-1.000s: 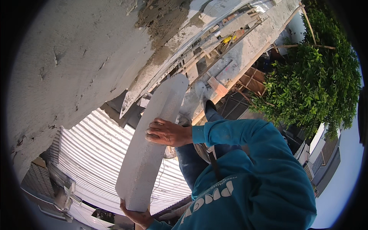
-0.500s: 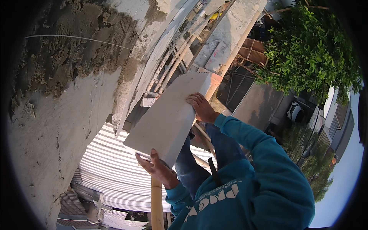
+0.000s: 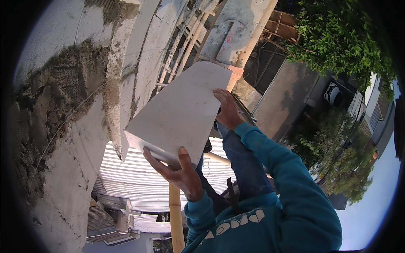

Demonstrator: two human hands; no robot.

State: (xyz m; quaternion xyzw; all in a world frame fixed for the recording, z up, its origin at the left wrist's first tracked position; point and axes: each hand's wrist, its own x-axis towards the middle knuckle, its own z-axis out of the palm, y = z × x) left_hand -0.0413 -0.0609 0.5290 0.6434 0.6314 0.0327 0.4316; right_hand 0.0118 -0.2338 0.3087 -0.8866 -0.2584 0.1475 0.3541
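Note:
I hold a large pale grey-white block (image 3: 177,109) with a broad smooth face up. My left hand (image 3: 175,170) grips its lower left end, thumb on the near edge and fingers along the side. My right hand (image 3: 228,107) grips the right edge higher up, fingertips on the face. Left of the block is a rough plastered wall (image 3: 71,177) with dark mortar patches (image 3: 59,97) and a thin string across it. Beneath me are my jean-clad legs (image 3: 242,164), and a bamboo pole (image 3: 175,211) stands below my left hand.
A narrow plank walkway (image 3: 230,29) with an orange-pink piece runs beyond the block, beside bamboo poles (image 3: 177,50). Far below lie a corrugated white roof (image 3: 122,181) and a paved yard (image 3: 287,101) with a vehicle (image 3: 333,92). A leafy tree (image 3: 337,38) is at right.
The block has turned from narrow side to broad face up. My right hand has moved to its right edge. The view has shifted, bringing more mortared wall into sight.

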